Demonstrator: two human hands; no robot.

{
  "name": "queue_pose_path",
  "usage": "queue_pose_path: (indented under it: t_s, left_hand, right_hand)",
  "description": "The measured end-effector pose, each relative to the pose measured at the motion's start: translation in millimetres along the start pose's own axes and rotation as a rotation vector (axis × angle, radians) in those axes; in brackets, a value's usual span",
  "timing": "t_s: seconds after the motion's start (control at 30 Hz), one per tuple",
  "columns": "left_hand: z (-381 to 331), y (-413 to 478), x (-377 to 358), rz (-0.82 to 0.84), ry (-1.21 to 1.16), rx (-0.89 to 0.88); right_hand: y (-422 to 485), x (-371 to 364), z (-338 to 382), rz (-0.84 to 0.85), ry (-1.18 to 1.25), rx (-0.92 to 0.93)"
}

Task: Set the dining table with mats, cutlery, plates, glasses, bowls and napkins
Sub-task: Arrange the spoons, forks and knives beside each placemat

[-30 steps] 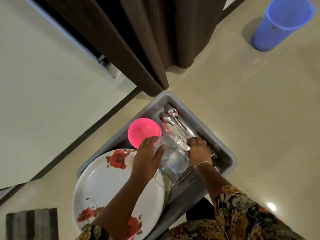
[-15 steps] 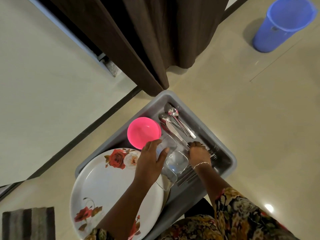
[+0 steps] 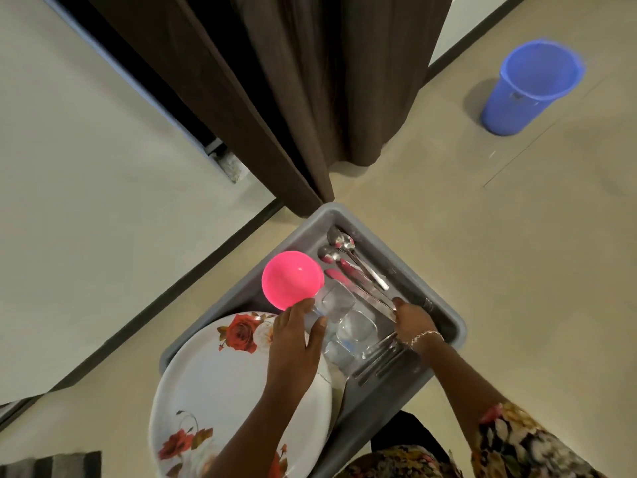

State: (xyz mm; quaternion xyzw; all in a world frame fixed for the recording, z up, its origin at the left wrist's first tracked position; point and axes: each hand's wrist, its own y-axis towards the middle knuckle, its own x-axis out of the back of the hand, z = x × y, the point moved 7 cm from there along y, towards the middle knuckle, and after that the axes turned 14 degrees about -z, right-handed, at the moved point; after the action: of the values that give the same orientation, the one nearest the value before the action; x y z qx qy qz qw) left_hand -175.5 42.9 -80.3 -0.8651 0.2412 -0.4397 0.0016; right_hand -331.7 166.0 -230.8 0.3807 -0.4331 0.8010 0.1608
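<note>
A grey tub (image 3: pixel 238 293) on the floor holds everything. White rose-patterned plates (image 3: pixel 220 391) lean at its near left, and a pink bowl (image 3: pixel 291 279) sits at its far left. My left hand (image 3: pixel 296 339) grips a clear glass (image 3: pixel 336 301), tilted just beside the bowl. More glasses (image 3: pixel 356 327) lie below it in the middle. Spoons (image 3: pixel 339 241), knives (image 3: pixel 362 288) and forks (image 3: pixel 379 357) lie along the right side. My right hand (image 3: pixel 412 320) reaches down with its fingers curled on the knife handles.
A brown curtain (image 3: pixel 310 98) hangs down to the tub's far corner. A blue bucket (image 3: pixel 527 88) stands on the floor at the far right. A striped mat (image 3: pixel 51 465) shows at the bottom left. A pale wall with dark skirting runs along the left.
My left hand has raised the glass out of the group and towards the pink bowl. My right hand has slid along the cutlery to the knife handles.
</note>
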Motion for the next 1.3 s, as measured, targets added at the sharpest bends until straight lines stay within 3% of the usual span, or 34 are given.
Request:
queue_pose_path:
  t_s: [0.17,0.23,0.37,0.5,0.73,0.87,1.0,1.3]
  left_hand:
    - [-11,-10,16,-0.039,-0.072,-0.019]
    - [-24,-17,20,0.016,-0.170,-0.003]
    - [-54,-51,26,0.334,-0.510,0.160]
    - [-67,-106,46,0.575,-0.809,0.252]
    - [-40,-199,85,0.745,-0.755,0.196]
    - [-50,-260,87,0.856,-0.722,0.138]
    - [-63,-329,81,0.986,-0.658,0.066]
    - [-51,-518,44,1.257,-0.500,0.063]
  right_hand:
    - [-44,43,2,-0.157,0.225,-0.019]
    - [-76,64,14,-0.196,0.455,-0.040]
    - [-165,89,59,-0.168,1.059,-0.106]
    - [-253,82,108,-0.131,1.324,-0.104]
    - [-386,52,125,-0.308,1.425,-0.212]
    - [-451,47,88,-0.743,1.200,-0.303]
    - [-518,32,50,-1.017,1.168,-0.459]
    - [-675,-50,-42,-1.274,1.348,-0.643]
